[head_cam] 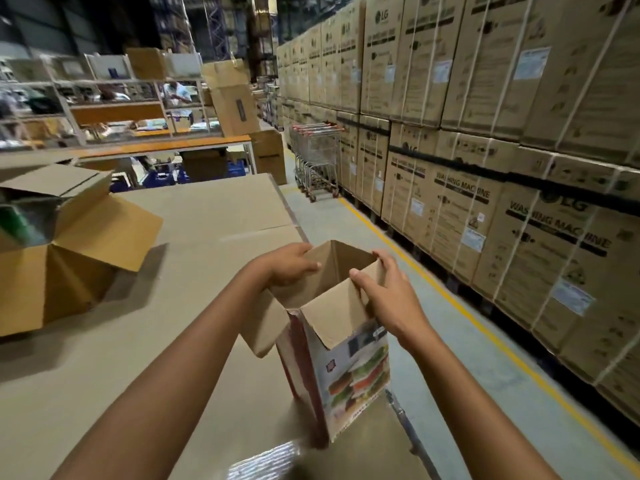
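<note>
Hands grip the carton's (341,344) upright top flaps, left hand (289,263) on the far-left flap, right hand (388,296) on the near-right, holding its mouth wide, likely for loading, at the table (173,341) edge.

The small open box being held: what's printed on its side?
The box shows a sandwich picture on white; red adjoining side. Head view.
</note>
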### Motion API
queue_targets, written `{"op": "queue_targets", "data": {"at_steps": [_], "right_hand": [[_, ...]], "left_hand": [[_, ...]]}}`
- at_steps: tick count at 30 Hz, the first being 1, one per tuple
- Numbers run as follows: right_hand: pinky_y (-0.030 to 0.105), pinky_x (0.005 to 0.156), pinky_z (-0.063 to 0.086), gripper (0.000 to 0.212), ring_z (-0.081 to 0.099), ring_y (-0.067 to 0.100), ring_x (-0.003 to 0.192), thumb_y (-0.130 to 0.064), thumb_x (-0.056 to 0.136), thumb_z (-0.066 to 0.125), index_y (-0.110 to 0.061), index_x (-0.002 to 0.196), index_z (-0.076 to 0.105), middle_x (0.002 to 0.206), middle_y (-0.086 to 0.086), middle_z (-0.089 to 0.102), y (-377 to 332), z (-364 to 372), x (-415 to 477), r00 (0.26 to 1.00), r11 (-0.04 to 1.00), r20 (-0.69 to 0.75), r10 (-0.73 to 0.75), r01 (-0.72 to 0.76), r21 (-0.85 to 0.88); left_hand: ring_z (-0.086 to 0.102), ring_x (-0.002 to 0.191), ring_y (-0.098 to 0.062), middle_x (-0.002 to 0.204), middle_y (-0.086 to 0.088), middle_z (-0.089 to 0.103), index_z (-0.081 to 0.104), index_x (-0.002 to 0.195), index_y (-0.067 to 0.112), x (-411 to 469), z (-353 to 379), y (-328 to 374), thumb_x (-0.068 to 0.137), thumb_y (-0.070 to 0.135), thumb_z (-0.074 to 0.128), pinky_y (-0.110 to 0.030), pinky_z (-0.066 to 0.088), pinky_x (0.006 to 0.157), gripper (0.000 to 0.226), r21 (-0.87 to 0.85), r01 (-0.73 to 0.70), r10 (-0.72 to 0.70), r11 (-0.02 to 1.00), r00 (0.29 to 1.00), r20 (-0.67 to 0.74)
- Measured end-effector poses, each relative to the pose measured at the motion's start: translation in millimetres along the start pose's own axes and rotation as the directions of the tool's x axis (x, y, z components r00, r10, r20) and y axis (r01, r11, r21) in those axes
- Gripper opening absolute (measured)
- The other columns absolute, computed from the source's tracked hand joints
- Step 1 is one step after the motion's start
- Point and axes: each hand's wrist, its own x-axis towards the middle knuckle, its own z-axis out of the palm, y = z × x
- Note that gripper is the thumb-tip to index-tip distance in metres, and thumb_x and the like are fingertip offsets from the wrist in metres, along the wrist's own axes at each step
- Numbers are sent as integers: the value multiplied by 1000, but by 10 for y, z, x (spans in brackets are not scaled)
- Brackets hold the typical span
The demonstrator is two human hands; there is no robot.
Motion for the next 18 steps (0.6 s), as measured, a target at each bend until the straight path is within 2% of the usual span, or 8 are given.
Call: {"op": "queue_targets", "data": {"at_steps": [4, 6, 9, 11, 12, 14, 16, 18], "right_hand": [[52, 99, 49, 66, 53, 24, 116, -63, 66, 52, -50, 129, 41, 132, 2, 51, 34, -59, 234, 997, 989, 62, 42, -51, 137], [52, 102, 47, 67, 53, 24, 120, -59, 69, 49, -47, 134, 42, 136, 1, 53, 75, -75, 316, 996, 985, 85, 7, -21, 173], [52, 104, 46, 68, 51, 24, 124, -55, 77, 53, -42, 142, 39, 142, 1, 51, 115, -31, 381, 984, 973, 177, -8, -33, 229], [55, 92, 54, 75, 54, 28, 121, -66, 81, 61, -43, 146, 32, 140, 0, 49, 134, 19, 354, 934, 952, 354, 52, -154, 265], [52, 79, 59, 78, 57, 29, 115, -72, 78, 64, -44, 144, 31, 136, -2, 50, 128, 47, 312, 877, 935, 472, 90, -238, 264], [36, 54, 59, 80, 61, 21, 103, -77, 72, 66, -45, 137, 34, 125, -7, 54, 89, 95, 174, 760, 921, 646, 69, -297, 251], [28, 55, 54, 76, 58, 12, 100, -77, 67, 70, -47, 128, 37, 119, -15, 54, 13, 132, 14, 704, 936, 708, -52, -212, 280], [36, 76, 57, 77, 58, 7, 107, -75, 66, 73, -46, 129, 40, 123, -17, 56, -84, 226, -155, 663, 929, 727, -177, -131, 346]], "left_hand": [[55, 90, -22, 103, -9, 58, 55, 108, 15, -164, 36, -66, 102, 13, 52, -35, 45, 82, 7, -222, 89, -99, 971, 995, -31], [49, 86, -23, 96, -12, 53, 52, 104, 15, -329, 107, -35, 102, 7, 49, -36, 43, 72, 8, -375, 146, -173, 915, 984, -38], [51, 80, -21, 89, -12, 52, 52, 104, 13, -609, 242, 30, 98, 2, 47, -29, 42, 62, 14, -468, 208, -321, 859, 931, -174], [55, 79, -21, 89, -10, 57, 55, 106, 11, -804, 346, 55, 97, 6, 50, -31, 45, 67, 11, -542, 230, -435, 808, 853, -286], [56, 81, -23, 90, -10, 59, 57, 106, 11, -924, 407, 54, 98, 10, 52, -34, 46, 71, 9, -573, 237, -489, 784, 804, -338], [64, 93, -23, 101, -5, 68, 61, 109, 18, -1207, 554, 40, 98, 18, 55, -38, 53, 80, 13, -627, 238, -578, 742, 701, -418], [68, 101, -20, 108, -1, 71, 62, 116, 26, -1555, 740, 27, 97, 24, 56, -42, 56, 86, 20, -682, 219, -651, 698, 591, -476], [68, 100, -21, 107, -1, 71, 64, 115, 26, -1953, 944, 10, 97, 21, 56, -45, 56, 89, 20, -714, 188, -701, 674, 469, -538]]}}
